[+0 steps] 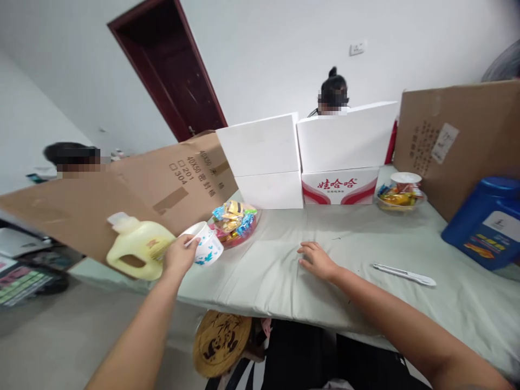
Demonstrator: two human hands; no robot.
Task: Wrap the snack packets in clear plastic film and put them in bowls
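My left hand (pixel 181 255) grips the rim of a white paper cup (pixel 209 249) with a blue leaf print, tilted at the left of the table. Right behind the cup is a bowl of wrapped snacks (pixel 235 222), and a pale yellow detergent jug (pixel 140 246) stands to the left of the hand. My right hand (pixel 317 262) rests on the tablecloth with its fingers apart and holds nothing. A white utility knife (pixel 404 274) lies to the right of that hand.
White boxes (pixel 268 162) and brown cardboard panels (pixel 170 184) line the back. A second snack bowl (pixel 400 197) with a white cup in it and a blue bottle (pixel 485 222) stand at right. Below is a round wooden stool (pixel 222 344). Two people sit beyond the panels.
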